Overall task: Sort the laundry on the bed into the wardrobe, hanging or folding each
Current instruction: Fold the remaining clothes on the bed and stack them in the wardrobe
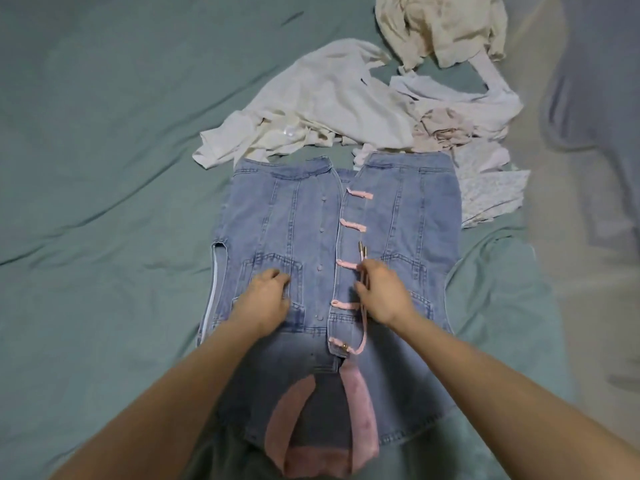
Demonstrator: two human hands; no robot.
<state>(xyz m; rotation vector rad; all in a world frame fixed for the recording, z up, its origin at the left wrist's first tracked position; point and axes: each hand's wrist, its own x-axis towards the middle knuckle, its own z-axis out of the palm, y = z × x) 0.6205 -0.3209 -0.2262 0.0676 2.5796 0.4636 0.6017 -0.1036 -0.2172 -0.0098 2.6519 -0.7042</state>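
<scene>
While a denim dress (329, 258) lies spread flat near the middle of the green bed (104, 133), its left panel is pressed by the left hand (268, 301), fingers loosely curled and holding nothing. A pink cord (363, 327) is pinched by the right hand (384, 292). Far right, pale laundry (363, 109) is heaped. Denim is judged heavy and stiff; shoulders are best held.

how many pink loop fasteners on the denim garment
5, in a column down the front opening of the denim garment: top, second, third by the right hand, fourth, bottom. The arms may hide more.
</scene>
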